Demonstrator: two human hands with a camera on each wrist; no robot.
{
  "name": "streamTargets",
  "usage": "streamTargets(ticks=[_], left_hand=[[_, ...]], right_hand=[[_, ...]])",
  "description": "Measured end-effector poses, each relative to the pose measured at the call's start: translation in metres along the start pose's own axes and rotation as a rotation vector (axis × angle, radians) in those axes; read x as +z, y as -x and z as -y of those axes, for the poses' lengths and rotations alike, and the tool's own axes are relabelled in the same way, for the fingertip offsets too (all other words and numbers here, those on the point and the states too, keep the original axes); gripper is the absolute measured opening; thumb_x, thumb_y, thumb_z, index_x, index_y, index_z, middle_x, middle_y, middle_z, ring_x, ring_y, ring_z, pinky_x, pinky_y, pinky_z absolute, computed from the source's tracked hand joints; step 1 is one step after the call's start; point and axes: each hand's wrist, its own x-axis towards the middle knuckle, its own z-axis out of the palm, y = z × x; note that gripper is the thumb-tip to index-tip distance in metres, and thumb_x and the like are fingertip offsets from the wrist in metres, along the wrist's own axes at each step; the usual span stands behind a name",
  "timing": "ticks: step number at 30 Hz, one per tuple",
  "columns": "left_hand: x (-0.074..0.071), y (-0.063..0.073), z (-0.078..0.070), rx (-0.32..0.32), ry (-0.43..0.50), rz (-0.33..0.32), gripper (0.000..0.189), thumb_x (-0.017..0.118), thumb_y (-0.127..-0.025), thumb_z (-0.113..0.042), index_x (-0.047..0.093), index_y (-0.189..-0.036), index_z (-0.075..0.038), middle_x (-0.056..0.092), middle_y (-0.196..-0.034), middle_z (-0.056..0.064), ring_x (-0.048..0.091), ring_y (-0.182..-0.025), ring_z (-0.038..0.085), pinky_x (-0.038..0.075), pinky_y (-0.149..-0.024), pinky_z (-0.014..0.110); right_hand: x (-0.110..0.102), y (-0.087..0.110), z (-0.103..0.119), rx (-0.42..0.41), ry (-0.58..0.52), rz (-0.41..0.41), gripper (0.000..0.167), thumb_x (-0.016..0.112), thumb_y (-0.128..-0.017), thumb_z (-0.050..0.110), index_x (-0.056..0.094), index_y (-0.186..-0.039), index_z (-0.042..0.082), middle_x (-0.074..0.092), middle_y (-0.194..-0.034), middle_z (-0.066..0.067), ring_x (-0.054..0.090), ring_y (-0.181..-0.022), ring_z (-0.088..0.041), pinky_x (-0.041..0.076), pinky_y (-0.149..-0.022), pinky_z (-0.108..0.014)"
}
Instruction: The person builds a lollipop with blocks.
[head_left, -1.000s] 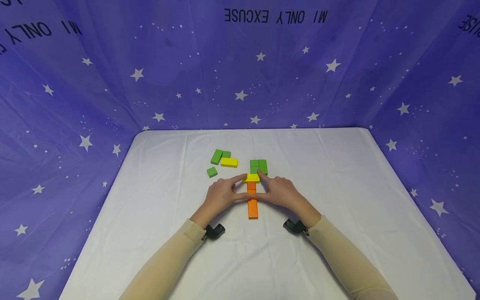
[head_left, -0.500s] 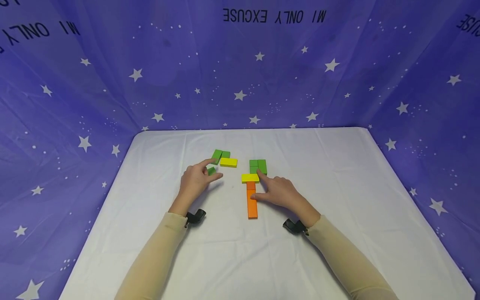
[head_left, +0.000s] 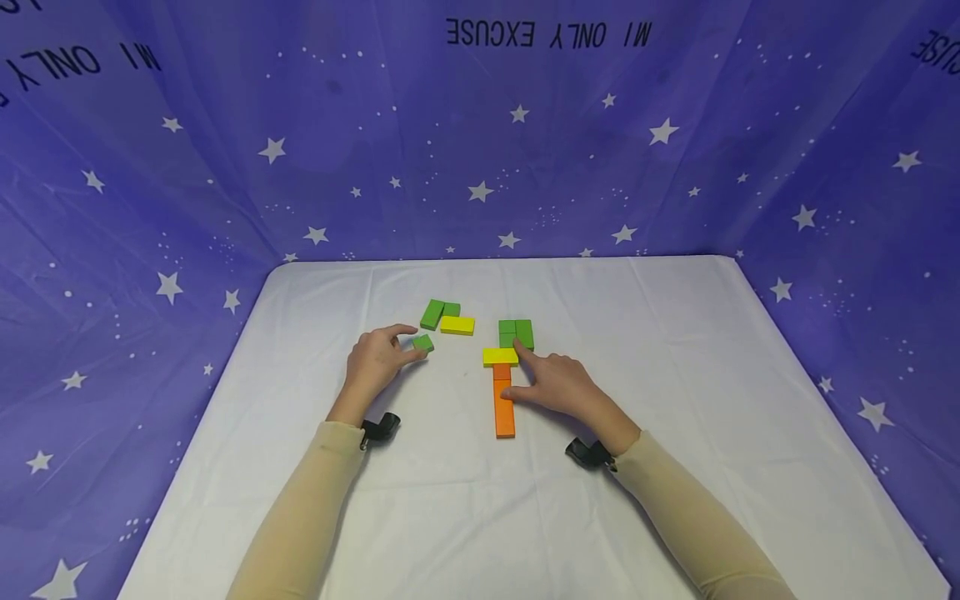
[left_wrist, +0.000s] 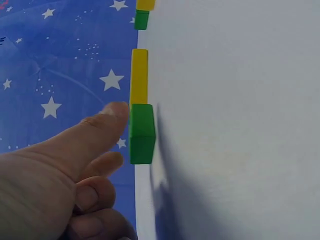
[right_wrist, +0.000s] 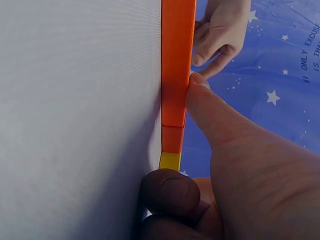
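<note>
Diffuse light covers the white tabletop (head_left: 675,375); both wrist views show soft bluish shadows, and the right one looks dimmer.

Blocks (head_left: 505,417) green, yellow, orange; backdrop (head_left: 420,125) purple, white-starred.

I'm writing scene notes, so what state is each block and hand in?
Left hand: thumb and index finger spread
Lone green block: askew, apart from other blocks
Right hand: index finger extended
Long orange block: flat
Short orange block: flat, end-on to the long one
Near yellow block: flat, crosswise
Far yellow block: flat
</note>
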Motion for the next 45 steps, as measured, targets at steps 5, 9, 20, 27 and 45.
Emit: streamTargets(ticks=[5, 9, 20, 27, 45], left_hand=[[0.004, -0.001, 0.004, -0.017, 0.012, 0.005, 0.049, 0.085, -0.086, -0.038, 0.077, -0.129, -0.018, 0.063, -0.081, 0.003, 0.052, -0.069, 0.018, 0.039, -0.061, 0.032], [0.007, -0.002, 0.006, -0.014, 0.018, -0.017, 0.041, 0.085, -0.087, -0.034, 0.079, -0.124, -0.018, 0.063, -0.078, 0.002, 0.051, -0.065, 0.017, 0.039, -0.059, 0.031], [0.012, -0.003, 0.002, 0.008, 0.062, -0.019, 0.039, 0.084, -0.088, -0.033, 0.080, -0.123, -0.018, 0.058, -0.073, 0.000, 0.047, -0.062, 0.015, 0.037, -0.057, 0.030], [0.025, -0.001, -0.012, 0.042, 0.129, 0.037, 0.037, 0.084, -0.089, -0.033, 0.080, -0.123, -0.019, 0.052, -0.068, -0.003, 0.042, -0.058, 0.012, 0.033, -0.053, 0.028], [0.045, -0.007, -0.047, 0.089, 0.180, 0.033, 0.036, 0.084, -0.089, -0.030, 0.080, -0.123, -0.019, 0.053, -0.067, -0.002, 0.044, -0.058, 0.013, 0.033, -0.054, 0.028]], right_hand=[[0.000, 0.000, 0.000, -0.002, 0.003, 0.001, 0.107, 0.067, -0.087, 0.078, 0.032, -0.168, 0.019, 0.038, -0.063, 0.002, 0.039, -0.060, -0.018, 0.030, -0.055, -0.032], [0.000, 0.000, 0.000, -0.006, 0.006, -0.003, 0.107, 0.067, -0.087, 0.079, 0.032, -0.168, 0.019, 0.039, -0.063, 0.001, 0.041, -0.061, -0.019, 0.031, -0.055, -0.032], [0.000, -0.001, -0.002, 0.004, 0.001, 0.004, 0.107, 0.067, -0.087, 0.079, 0.031, -0.169, 0.019, 0.039, -0.063, 0.002, 0.040, -0.062, -0.018, 0.030, -0.056, -0.032], [0.001, -0.001, -0.002, 0.007, 0.004, 0.012, 0.107, 0.067, -0.087, 0.079, 0.030, -0.169, 0.019, 0.035, -0.063, 0.003, 0.037, -0.061, -0.017, 0.027, -0.057, -0.032], [0.001, -0.002, 0.000, 0.015, 0.012, 0.017, 0.108, 0.067, -0.087, 0.079, 0.030, -0.169, 0.019, 0.041, -0.061, 0.002, 0.043, -0.061, -0.018, 0.033, -0.057, -0.031]])
